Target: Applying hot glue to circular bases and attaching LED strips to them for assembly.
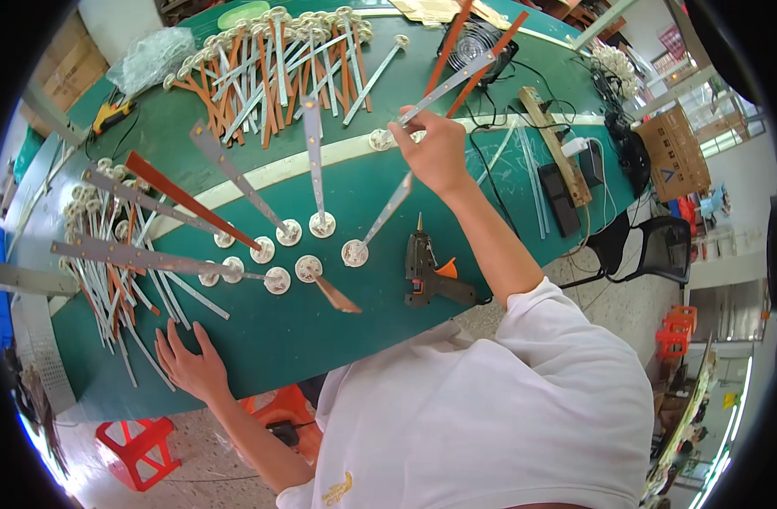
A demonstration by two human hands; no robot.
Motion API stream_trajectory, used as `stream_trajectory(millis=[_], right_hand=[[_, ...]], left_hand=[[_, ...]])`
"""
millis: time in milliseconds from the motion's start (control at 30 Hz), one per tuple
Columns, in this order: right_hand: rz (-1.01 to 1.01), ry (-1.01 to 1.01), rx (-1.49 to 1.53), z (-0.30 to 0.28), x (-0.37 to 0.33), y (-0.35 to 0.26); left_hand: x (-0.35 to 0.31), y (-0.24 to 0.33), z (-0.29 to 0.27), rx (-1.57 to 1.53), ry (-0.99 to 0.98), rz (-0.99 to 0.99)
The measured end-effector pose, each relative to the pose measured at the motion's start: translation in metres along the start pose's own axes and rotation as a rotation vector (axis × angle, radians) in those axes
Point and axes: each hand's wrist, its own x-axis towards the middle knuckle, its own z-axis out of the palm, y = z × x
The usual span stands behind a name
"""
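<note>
My right hand (437, 151), at the far side of the table, has its thumb and fingers closed on a thin grey LED strip (449, 86) that slants up to the right. White round bases (380, 140) show by its fingertips, partly hidden. My left hand (193, 366) rests on the green tabletop with fingers spread and holds nothing. Beside it lies a pile of grey and orange strips (121, 293) with white round ends. Between my hands, several strips stand upright or tilted on white round bases (322, 225). A glue gun (429, 273) lies on its side, right of them.
A larger heap of strips (278, 76) lies across the far tabletop, near a clear plastic bag (153, 61). A black fan (473, 47) stands behind my right hand. A wooden bar (562, 153) with plugs, a black adapter (558, 201) and cables occupy the right side.
</note>
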Motion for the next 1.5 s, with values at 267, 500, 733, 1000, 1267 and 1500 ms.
stream_trajectory(millis=[267,500,733,1000,1267,1500], right_hand=[[-0.048,0.015,-0.051,0.026,0.021,0.016],[-0.013,-0.011,-0.022,0.022,0.021,0.009],[0.029,-0.024,-0.02,0.015,0.019,0.005],[-0.07,-0.382,0.209,-0.044,-0.04,-0.046],[-0.101,-0.503,0.197,-0.043,-0.098,-0.079],[-0.114,-0.573,0.184,-0.032,-0.089,-0.08]], left_hand=[[0.002,-0.003,0.004,-0.008,0.013,0.029],[0.002,-0.003,0.004,-0.005,0.008,0.019],[0.003,-0.001,0.002,0.003,0.005,0.013],[0.002,-0.005,0.004,-0.015,0.012,0.029],[0.003,-0.001,0.002,-0.02,0.007,0.026],[0.001,-0.002,0.0,-0.016,0.01,0.015]])
